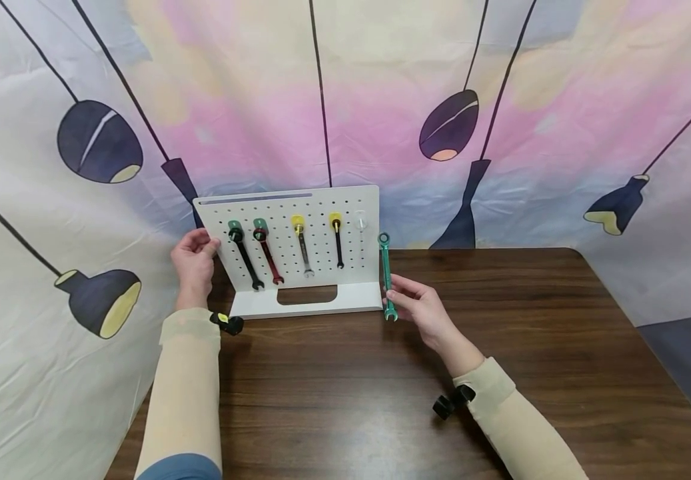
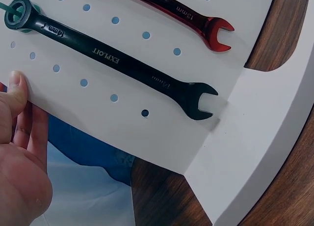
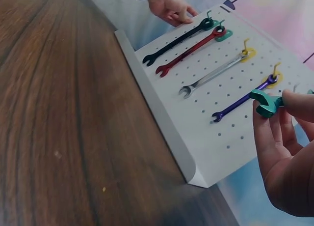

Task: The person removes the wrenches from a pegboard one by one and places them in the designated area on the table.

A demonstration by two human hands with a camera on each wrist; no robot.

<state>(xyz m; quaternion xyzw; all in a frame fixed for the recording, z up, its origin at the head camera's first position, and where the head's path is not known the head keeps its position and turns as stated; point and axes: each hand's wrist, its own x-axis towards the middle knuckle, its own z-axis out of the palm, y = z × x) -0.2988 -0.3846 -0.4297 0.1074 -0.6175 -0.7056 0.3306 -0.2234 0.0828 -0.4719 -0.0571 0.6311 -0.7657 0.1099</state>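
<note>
My right hand (image 1: pixel 420 310) pinches a green combination wrench (image 1: pixel 386 273) near its open end, upright with the ring end on top, beside the right edge of a white pegboard stand (image 1: pixel 348 297). In the right wrist view the wrench's open jaw shows at my thumb. My left hand (image 1: pixel 194 263) grips the board's left edge, thumb in front and fingers behind. On the board hang a dark 14 mm wrench (image 2: pixel 113 56), a red 13 mm wrench (image 2: pixel 186 14), a silver wrench (image 3: pixel 213 73) and a purple wrench (image 3: pixel 245 99).
Green hooks (image 1: pixel 260 225) and yellow hooks (image 1: pixel 298 220) carry the hanging wrenches; a transparent hook (image 1: pixel 360 219) sits at the board's right end. The stand rests on a dark wooden table (image 1: pixel 531 333), close to a fabric backdrop (image 1: pixel 381 100) printed with lamps.
</note>
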